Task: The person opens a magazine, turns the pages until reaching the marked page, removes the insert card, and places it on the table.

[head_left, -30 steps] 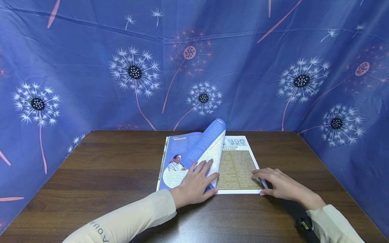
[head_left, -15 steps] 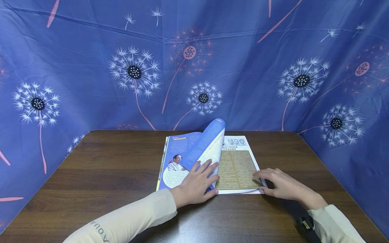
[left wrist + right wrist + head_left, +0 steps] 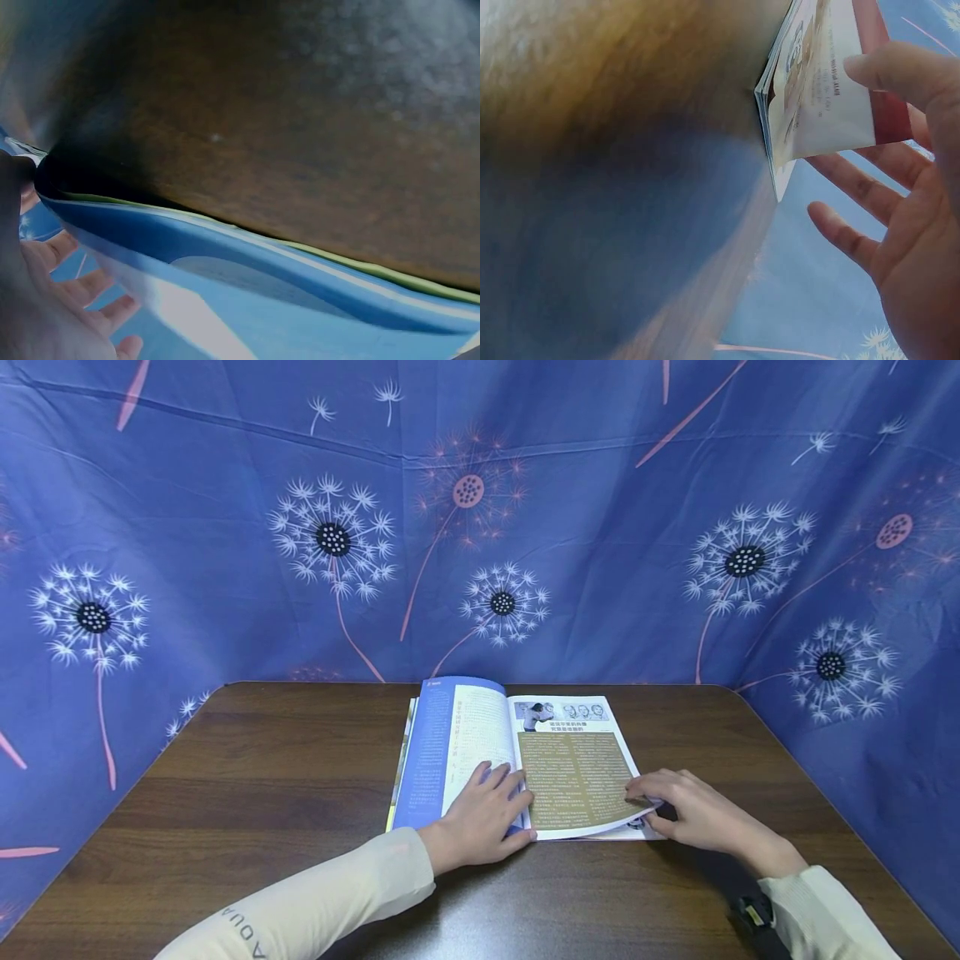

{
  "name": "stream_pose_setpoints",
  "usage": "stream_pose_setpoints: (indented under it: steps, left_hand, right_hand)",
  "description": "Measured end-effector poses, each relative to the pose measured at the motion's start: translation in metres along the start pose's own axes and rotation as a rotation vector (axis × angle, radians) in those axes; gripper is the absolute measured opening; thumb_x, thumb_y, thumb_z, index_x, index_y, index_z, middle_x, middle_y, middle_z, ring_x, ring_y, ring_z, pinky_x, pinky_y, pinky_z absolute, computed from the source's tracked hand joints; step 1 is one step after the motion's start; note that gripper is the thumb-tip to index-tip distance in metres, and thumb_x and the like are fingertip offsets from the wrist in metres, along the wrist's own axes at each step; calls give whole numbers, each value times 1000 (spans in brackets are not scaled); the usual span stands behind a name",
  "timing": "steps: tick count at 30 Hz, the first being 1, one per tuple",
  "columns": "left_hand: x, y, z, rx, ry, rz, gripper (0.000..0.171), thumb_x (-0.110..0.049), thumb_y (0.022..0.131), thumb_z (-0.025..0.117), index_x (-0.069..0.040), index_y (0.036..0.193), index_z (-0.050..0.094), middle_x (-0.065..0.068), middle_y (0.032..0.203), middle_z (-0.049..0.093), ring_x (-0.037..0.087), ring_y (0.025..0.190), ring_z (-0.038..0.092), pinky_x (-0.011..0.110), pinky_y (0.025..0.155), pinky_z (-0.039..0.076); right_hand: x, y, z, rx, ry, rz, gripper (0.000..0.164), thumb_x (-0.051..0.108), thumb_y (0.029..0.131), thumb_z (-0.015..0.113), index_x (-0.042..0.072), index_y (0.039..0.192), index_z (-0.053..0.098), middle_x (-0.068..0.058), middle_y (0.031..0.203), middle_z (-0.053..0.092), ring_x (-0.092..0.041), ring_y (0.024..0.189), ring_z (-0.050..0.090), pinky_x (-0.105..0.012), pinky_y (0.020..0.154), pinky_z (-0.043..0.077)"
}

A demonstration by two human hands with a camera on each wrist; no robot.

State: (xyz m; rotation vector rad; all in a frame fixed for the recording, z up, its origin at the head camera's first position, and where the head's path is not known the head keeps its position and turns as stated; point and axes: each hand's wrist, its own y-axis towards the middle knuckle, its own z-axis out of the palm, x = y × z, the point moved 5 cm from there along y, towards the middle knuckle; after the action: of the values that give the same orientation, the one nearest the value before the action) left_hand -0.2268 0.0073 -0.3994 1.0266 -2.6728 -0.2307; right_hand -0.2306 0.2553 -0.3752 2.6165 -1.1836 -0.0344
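An open magazine [image 3: 431,752] lies on the table in the head view, its left page blue and white. My left hand [image 3: 480,818] rests with spread fingers on the lower part of that page, beside the spine. At the lower right corner, my right hand [image 3: 693,814] pinches the olive-printed right page [image 3: 577,777], whose corner is bent up over the sheets beneath. In the right wrist view, the thumb [image 3: 892,71] lies on one face of the lifted page [image 3: 836,112], with fingers behind it. The left wrist view shows the magazine's lower edge [image 3: 300,262].
The brown wooden table [image 3: 285,760] extends on both sides of the magazine and in front of it. A blue dandelion-print cloth [image 3: 585,527] hangs behind and along the sides. A small black device [image 3: 753,912] is at the right wrist.
The curled blue page has swung over to the left and now lies flatter under my left hand. The right page's corner has come up between my right thumb and fingers.
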Motion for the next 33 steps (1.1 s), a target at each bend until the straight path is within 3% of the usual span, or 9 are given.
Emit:
stream_pose_setpoints:
  steps: [7, 20, 33]
  left_hand:
    - [-2, 0, 0, -17, -11, -22, 54, -61, 86, 40, -20, 120, 52, 5, 126, 53, 30, 116, 49, 48, 96, 34]
    - [-6, 4, 1, 57, 4, -68, 65, -69, 83, 38, -19, 124, 50, 8, 127, 51, 34, 114, 50, 50, 92, 37]
    - [-9, 5, -1, 26, 12, -77, 61, -67, 83, 41, -18, 116, 55, 6, 120, 55, 33, 109, 52, 48, 89, 39]
  right_hand:
    - [0, 2, -5, -107, -35, -48, 30, 10, 66, 73, 16, 94, 68, 2, 100, 67, -17, 91, 61, -41, 73, 44]
    - [1, 5, -12, -169, -47, -42, 26, 10, 68, 74, 16, 92, 68, 2, 99, 67, -18, 92, 61, -42, 75, 43]
    - [1, 6, -16, -219, -60, -54, 23, 13, 68, 75, 15, 90, 69, 2, 96, 67, -17, 89, 61, -40, 75, 42]
